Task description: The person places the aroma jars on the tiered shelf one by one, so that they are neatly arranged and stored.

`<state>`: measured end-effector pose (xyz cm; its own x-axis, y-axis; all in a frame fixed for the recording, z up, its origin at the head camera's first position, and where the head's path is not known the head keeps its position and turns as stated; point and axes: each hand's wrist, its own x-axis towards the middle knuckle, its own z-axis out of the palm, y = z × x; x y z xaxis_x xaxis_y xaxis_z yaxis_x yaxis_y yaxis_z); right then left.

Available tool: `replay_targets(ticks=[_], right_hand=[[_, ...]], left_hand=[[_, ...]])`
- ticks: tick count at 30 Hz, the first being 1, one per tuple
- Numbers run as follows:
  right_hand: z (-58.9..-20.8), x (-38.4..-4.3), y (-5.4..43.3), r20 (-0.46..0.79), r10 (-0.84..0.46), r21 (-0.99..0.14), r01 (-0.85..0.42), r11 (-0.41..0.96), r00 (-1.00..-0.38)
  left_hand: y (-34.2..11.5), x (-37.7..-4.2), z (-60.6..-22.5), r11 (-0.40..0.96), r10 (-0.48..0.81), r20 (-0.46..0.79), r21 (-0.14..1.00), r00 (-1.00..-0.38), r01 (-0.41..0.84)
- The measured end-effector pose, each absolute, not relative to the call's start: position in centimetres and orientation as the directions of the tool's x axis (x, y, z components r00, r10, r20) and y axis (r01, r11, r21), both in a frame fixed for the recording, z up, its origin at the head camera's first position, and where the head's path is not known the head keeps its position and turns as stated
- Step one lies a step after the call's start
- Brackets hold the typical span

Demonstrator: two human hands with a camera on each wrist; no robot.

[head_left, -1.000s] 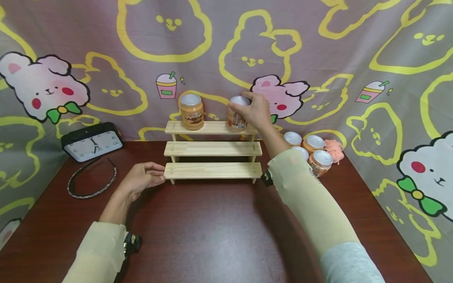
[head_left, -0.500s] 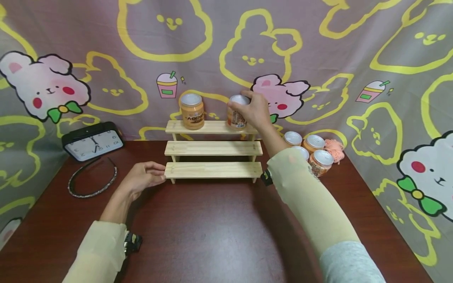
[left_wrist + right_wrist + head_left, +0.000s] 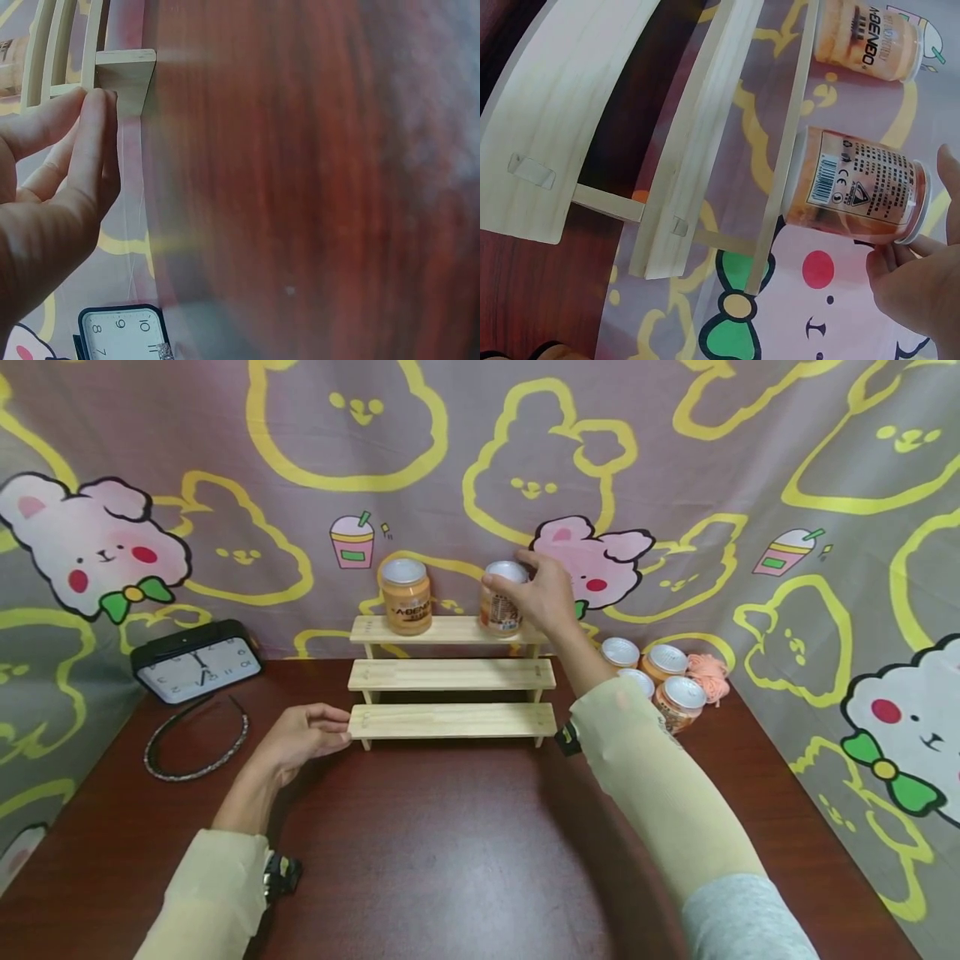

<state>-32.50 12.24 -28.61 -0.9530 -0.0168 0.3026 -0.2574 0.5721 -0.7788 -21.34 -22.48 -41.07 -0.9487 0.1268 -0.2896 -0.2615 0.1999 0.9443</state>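
Hardly anything is changing: you are keeping both hands and both top jars almost where they were a second ago, so the work seems to be pausing, with the right jar already standing on the rack. Close to you, your left hand is pinching the left end of the bottom shelf of the three-step wooden rack. A glittery headband is lying on the table left of that hand, with a black-framed clock sitting behind it. By your right forearm, four lidded jars are huddling beside some pink yarn; their lids are hiding what is inside. Farther off, your right hand is holding the right jar, its fingers curling round the silver lid; I can't tell how tightly they are squeezing. That orange jar is standing upright on the right part of the top shelf. The left jar is standing apart from it on the same shelf. Both are wearing lids, and labels are covering their fronts, so I can't tell what they are holding
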Motion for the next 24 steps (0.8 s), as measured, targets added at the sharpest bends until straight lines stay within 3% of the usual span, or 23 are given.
replay_targets(ticks=[24], right_hand=[[-29.7, -30.0, 16.6, 0.341, 0.026, -0.828, -0.287, 0.482, -0.940]], left_hand=[[-22.3, -21.1, -40.6, 0.216, 0.139, -0.294, 0.941, -0.945, -0.261]])
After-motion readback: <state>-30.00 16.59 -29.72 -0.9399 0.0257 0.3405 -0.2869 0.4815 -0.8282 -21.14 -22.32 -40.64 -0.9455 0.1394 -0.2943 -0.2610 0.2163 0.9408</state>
